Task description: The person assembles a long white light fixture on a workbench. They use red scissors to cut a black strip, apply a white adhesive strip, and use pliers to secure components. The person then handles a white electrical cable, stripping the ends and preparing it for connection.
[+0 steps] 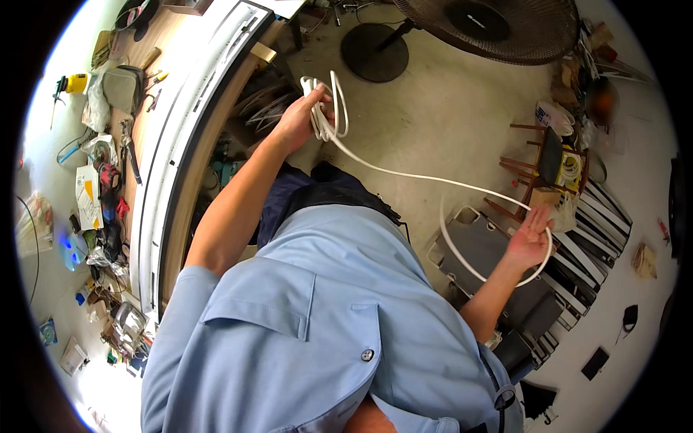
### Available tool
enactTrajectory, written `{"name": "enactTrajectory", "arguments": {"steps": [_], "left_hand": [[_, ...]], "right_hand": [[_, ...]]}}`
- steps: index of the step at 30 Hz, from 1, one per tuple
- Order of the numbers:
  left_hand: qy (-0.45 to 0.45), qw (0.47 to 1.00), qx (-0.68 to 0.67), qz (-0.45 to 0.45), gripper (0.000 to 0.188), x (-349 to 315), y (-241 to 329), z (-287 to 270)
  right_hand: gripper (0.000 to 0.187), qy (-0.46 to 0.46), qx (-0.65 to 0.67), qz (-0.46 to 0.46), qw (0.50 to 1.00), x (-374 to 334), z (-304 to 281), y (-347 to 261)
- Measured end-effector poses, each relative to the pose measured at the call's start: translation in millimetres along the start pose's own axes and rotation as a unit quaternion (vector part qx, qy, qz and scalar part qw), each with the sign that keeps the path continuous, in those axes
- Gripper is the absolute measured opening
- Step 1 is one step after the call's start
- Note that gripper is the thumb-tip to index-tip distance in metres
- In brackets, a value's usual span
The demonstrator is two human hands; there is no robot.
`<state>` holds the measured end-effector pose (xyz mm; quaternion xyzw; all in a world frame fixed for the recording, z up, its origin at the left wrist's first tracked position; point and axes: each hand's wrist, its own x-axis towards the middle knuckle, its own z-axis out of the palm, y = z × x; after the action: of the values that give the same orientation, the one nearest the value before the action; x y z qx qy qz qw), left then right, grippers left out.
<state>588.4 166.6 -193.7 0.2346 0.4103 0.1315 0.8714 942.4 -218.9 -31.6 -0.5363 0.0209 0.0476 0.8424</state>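
Note:
My left hand (299, 121) is closed round a small bundle of white cable (341, 108), with several loops standing out past the fingers. From that bundle a single strand sags across to my right hand (529, 239), held out to the right with the palm toward me. There the cable passes at the thumb and fingers, partly hidden behind them. Beyond the hand it curves down in a wide loose loop that hangs about the right forearm. The right fingers look fairly straight and close together, with the cable caught at them.
On my left runs a workbench (137, 79) with a long white strip (189, 108) along its edge and scattered tools. A pedestal fan (498, 29) stands ahead on a round base. To my right are a wooden chair (530, 169), a grey folding platform (473, 249) and stacked metal bars (595, 238).

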Motion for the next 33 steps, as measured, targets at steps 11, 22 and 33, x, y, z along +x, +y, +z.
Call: {"name": "enactTrajectory", "arguments": {"steps": [11,22,33], "left_hand": [[-0.067,0.970,0.234,-0.011,0.044,5.8,3.0,6.9],[0.038,0.995,-0.038,-0.079,0.032,20.0,-9.1,-17.5],[0.077,0.993,0.068,0.050,0.036,41.0,-24.0,-20.6]], "right_hand": [[0.053,0.101,-0.286,-0.147,0.941,48.6,-44.8,-95.9],[0.048,0.418,-0.830,-0.042,0.367,72.1,-294.9,-243.0],[0.037,0.557,-0.778,0.036,0.289,3.9,-380.9,-317.9]]}}
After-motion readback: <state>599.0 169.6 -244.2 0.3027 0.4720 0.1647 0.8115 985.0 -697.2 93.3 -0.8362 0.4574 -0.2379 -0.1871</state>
